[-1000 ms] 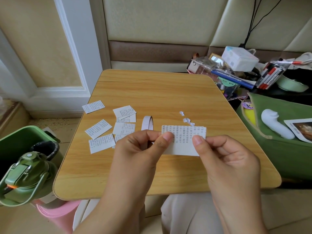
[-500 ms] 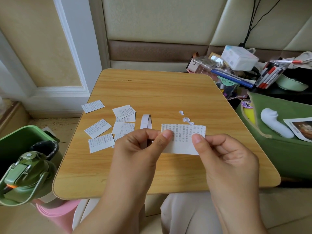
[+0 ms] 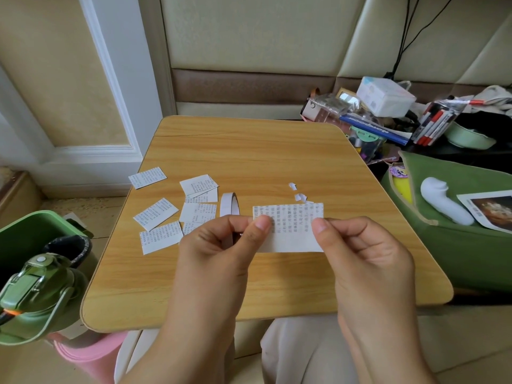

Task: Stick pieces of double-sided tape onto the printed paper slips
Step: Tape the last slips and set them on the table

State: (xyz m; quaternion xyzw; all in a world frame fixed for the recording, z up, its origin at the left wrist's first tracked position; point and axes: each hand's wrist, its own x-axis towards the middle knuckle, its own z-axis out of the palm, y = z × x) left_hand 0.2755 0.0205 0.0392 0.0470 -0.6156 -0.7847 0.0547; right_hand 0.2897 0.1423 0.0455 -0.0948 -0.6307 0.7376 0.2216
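Little has changed over the last second: the left hand (image 3: pixel 221 242) and right hand (image 3: pixel 357 245) still pinch the printed paper slip (image 3: pixel 291 228) at its two sides, held just above the tabletop (image 3: pixel 249 151), right of the double-sided tape roll (image 3: pixel 229 205). Judging by this, no tape piece is being applied yet; other slips (image 3: pixel 171 212) lie left of the roll.

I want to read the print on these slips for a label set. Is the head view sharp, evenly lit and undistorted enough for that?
Head view: soft, even light, no glare on the held slip; its print shows as characters but is too small and soft to read. Head view: wide-angle bending curves the table edges. Both the left hand and right hand cover the slip's sides.
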